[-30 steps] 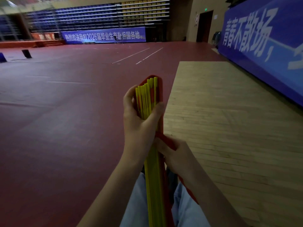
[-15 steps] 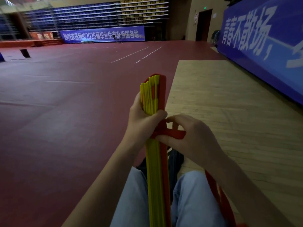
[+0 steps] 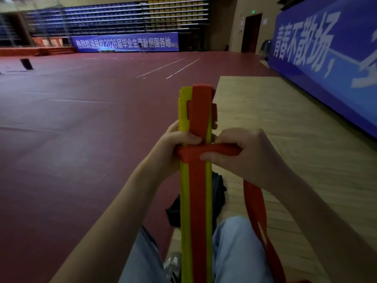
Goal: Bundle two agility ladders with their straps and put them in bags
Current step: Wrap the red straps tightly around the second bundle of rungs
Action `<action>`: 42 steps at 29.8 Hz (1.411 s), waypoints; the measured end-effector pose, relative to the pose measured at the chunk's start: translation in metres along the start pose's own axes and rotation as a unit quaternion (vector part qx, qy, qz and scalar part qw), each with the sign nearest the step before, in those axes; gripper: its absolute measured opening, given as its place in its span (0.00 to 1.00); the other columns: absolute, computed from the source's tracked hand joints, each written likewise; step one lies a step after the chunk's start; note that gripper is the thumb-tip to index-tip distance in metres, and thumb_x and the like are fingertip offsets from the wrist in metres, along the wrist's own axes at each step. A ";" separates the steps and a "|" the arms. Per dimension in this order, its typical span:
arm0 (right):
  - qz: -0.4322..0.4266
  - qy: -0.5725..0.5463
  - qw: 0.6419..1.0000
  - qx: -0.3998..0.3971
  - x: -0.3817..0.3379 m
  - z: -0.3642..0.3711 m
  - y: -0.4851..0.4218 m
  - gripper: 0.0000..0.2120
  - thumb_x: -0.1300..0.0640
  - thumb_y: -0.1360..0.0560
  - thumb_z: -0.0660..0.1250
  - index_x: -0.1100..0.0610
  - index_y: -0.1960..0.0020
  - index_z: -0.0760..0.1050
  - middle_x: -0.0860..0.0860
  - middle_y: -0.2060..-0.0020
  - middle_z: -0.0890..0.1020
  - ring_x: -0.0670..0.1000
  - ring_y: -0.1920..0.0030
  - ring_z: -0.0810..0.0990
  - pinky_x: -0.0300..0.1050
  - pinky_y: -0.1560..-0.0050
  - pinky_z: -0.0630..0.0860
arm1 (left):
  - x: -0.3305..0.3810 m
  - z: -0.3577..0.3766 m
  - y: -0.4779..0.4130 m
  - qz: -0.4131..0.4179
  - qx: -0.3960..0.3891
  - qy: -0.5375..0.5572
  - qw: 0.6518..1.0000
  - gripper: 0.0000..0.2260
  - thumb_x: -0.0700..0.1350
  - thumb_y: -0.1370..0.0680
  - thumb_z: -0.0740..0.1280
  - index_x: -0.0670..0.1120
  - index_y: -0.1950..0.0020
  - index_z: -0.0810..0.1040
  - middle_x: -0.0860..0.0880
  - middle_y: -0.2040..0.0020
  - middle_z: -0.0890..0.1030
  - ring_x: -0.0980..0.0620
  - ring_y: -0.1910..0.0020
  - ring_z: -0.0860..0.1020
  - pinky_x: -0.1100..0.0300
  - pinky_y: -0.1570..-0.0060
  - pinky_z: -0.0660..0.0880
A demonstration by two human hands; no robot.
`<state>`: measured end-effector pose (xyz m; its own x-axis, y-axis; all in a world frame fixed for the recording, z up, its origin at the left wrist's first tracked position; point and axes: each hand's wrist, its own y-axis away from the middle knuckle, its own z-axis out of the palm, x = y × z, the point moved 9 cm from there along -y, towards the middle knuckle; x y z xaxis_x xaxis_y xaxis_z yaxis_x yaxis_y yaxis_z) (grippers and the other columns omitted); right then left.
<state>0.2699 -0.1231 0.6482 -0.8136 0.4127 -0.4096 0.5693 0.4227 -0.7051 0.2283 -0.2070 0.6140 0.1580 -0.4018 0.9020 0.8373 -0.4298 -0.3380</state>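
The left hand (image 3: 173, 148) was wrapped around the ladder (image 3: 184, 201), with its thumb pressed flat across the front. The right hand (image 3: 244, 154) was curled around the red strap (image 3: 220, 150), pinching it between thumb and fingers just beside the left thumb.

The ladder was folded into one tall stack of yellow bars. It stood upright between the person's legs (image 3: 234, 242), with its top above both hands. Part of the strap ran up the front of the stack. Another part went sideways across the stack, right under the left thumb. The loose end hung down past the right wrist and over the right leg.

The bars looked stiff, flat and light. They were probably smooth too, so they could slide apart if the grip went loose. A good place to hold was the middle of the stack, where the left hand was. The strap looked soft and floppy, so it likely needed a tight pull to sit snug.

A dark bag (image 3: 219, 186), or so it seemed, lay on the floor (image 3: 81, 119) just behind the stack. The floor was red on the left and pale wood on the right. A blue banner (image 3: 326, 58) stood along the far right.
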 end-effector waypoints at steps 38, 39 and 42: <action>0.069 -0.245 0.962 0.099 0.017 0.010 0.004 0.07 0.49 0.26 0.59 0.38 0.60 0.73 0.46 0.55 0.79 0.48 0.62 0.79 0.37 0.65 0.76 | 0.018 -0.012 0.007 0.100 0.111 -0.132 0.980 0.22 0.49 0.40 0.73 0.50 0.46 0.77 0.45 0.51 0.81 0.51 0.58 0.82 0.61 0.62 0.77; 0.067 -0.241 0.963 0.100 0.017 0.010 0.004 0.07 0.50 0.26 0.59 0.41 0.60 0.72 0.49 0.54 0.79 0.50 0.62 0.79 0.38 0.65 0.76 | 0.024 -0.011 0.006 0.100 0.101 -0.159 0.977 0.25 0.49 0.40 0.73 0.52 0.44 0.75 0.51 0.53 0.82 0.53 0.57 0.82 0.63 0.61 0.77; 0.049 -0.228 0.968 0.093 0.012 0.010 0.004 0.05 0.52 0.25 0.58 0.50 0.58 0.70 0.58 0.53 0.78 0.56 0.64 0.77 0.44 0.68 0.76 | 0.040 -0.004 0.002 0.068 0.024 -0.235 0.969 0.37 0.49 0.41 0.73 0.67 0.37 0.62 0.59 0.54 0.81 0.53 0.52 0.82 0.63 0.58 0.78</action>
<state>0.2610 -0.1242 0.6347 -0.7479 0.0264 -0.6633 0.6503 0.2301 -0.7240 0.2340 -0.2274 0.6478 0.4800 -0.0341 0.8766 0.8141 -0.3552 -0.4595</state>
